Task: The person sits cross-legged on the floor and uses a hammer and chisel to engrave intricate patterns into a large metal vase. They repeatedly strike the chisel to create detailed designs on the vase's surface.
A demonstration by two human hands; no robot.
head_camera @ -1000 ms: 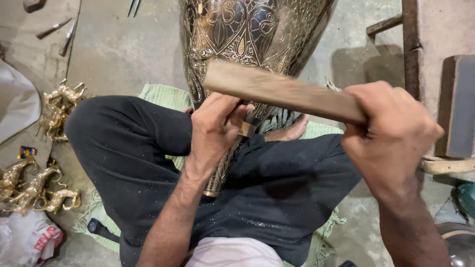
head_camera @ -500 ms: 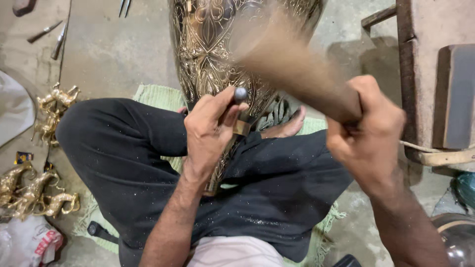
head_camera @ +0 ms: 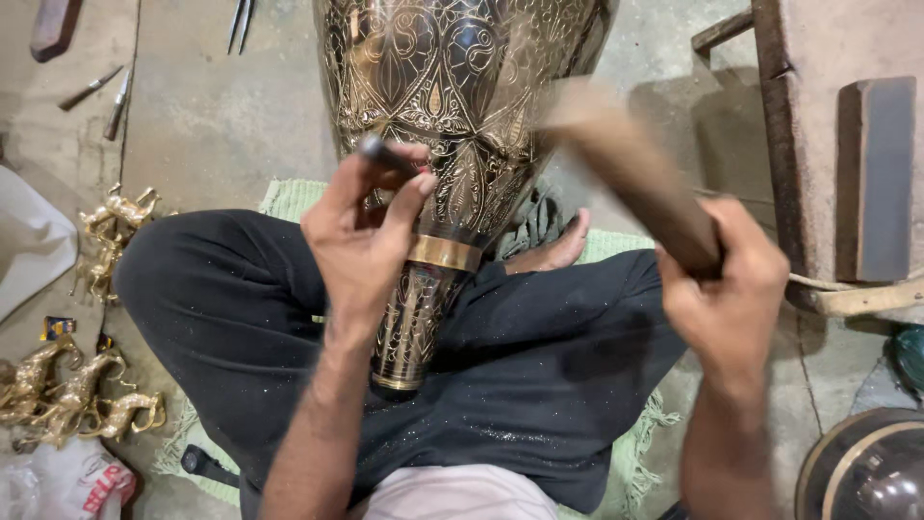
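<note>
Engraving a brass vase held in the lap

The left hand (head_camera: 361, 241) pinches a dark chisel (head_camera: 380, 152) against the engraved vase (head_camera: 452, 87), which lies across the crossed legs pointing to 12 o'clock. The right hand (head_camera: 727, 289), at 3 o'clock, is clenched round a blurred wooden mallet (head_camera: 626, 169). Brass figurines (head_camera: 72, 400) sit at 8 o'clock.

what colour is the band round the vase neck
Plain gold band on the dark engraved vase, head view.

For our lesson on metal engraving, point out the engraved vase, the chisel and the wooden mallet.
Engraved vase (head_camera: 452, 87): head view, on its patterned dark body.
Chisel (head_camera: 377, 151): head view, on the dark shaft above the left hand's fingers.
Wooden mallet (head_camera: 630, 178): head view, on the blurred wooden block above the right hand.
</note>
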